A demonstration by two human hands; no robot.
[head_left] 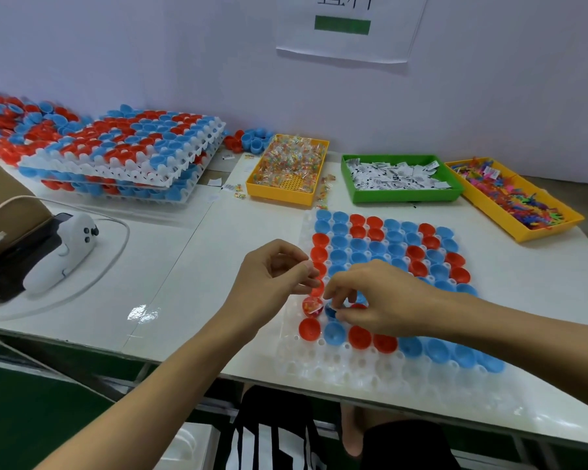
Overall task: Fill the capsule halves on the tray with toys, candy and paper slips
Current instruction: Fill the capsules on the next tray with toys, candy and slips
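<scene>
A white dimpled tray (353, 373) lies on the table's right half and holds several red and blue capsule halves (384, 247). One red half (312, 306) at the tray's left edge has a wrapped candy in it. My left hand (274, 274) hovers over that edge with its fingers curled and its thumb pinching what looks like clear candy packets. My right hand (381, 296) reaches down with its fingertips pinching a small packet over a blue half (330, 311) beside the filled red one. The right hand hides several halves beneath it.
Behind the tray stand a yellow bin of wrapped candy (287, 167), a green bin of paper slips (399, 179) and a yellow bin of colourful toys (513, 196). Stacked trays of capsule halves (123, 154) fill the back left. A white controller (62, 252) and a cable lie at the left.
</scene>
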